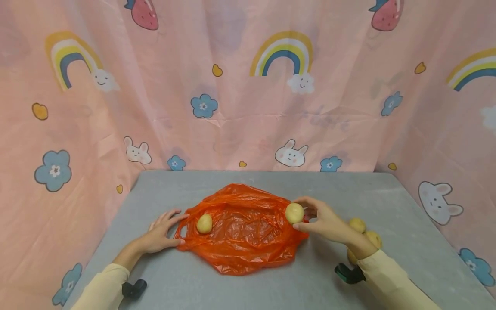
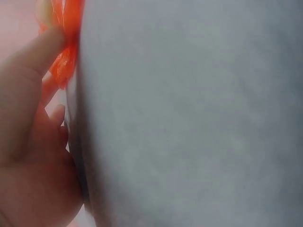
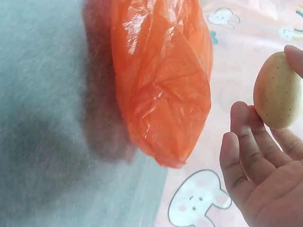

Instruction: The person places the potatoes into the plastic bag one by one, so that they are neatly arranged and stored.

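An orange plastic bag (image 1: 248, 258) lies spread on the grey table, its opening facing up. One yellow potato (image 1: 204, 224) sits inside it near the left end. At the bag's left handle, my left hand (image 1: 162, 232) has its fingers spread. The thumb and forefinger touch the plastic, as the left wrist view also shows. My right hand (image 1: 323, 221) pinches another potato (image 1: 295, 213) between thumb and fingers over the bag's right end. In the right wrist view, this speckled, egg-shaped potato (image 3: 278, 92) is beside the bag (image 3: 165, 94).
Several more potatoes (image 1: 373, 239) lie together on the table at the right, partly hidden behind my right forearm. A pink patterned curtain (image 1: 240, 129) hangs behind the table (image 1: 193, 288) and along both sides. Dark straps with camera mounts (image 1: 134, 288) are at the wrists.
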`<state>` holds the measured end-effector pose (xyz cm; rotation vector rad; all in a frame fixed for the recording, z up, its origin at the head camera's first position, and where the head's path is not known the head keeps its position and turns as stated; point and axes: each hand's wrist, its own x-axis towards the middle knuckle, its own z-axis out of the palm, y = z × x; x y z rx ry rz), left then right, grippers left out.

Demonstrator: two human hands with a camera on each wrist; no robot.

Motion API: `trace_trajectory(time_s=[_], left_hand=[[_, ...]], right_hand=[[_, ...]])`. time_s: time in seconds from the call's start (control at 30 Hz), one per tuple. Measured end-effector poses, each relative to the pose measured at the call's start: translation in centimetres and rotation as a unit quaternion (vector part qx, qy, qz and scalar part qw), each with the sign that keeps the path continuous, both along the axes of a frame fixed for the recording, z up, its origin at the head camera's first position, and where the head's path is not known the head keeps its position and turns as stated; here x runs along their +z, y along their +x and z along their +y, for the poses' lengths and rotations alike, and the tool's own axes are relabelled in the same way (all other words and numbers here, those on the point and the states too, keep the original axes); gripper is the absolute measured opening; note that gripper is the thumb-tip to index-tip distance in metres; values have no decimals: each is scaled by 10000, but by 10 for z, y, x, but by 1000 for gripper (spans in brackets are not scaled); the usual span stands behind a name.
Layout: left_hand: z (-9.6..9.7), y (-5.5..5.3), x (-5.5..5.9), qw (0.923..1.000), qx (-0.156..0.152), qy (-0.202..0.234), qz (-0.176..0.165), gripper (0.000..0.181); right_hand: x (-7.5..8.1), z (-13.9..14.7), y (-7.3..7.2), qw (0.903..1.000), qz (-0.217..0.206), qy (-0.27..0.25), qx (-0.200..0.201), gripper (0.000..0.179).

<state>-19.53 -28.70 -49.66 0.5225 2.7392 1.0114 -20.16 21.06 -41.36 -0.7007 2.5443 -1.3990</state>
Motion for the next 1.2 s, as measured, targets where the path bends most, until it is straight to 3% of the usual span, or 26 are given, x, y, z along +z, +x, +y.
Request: trace_trajectory(time_s=[0.63,1.2], left_hand=[[1,1,4,10000,6,-16,15,72],[2,2,4,10000,-7,17,8,71]], right_hand=[[2,-42,-27,9973,-481,-414,365,52],[4,-78,-43,9967,-625,-224,458,53]])
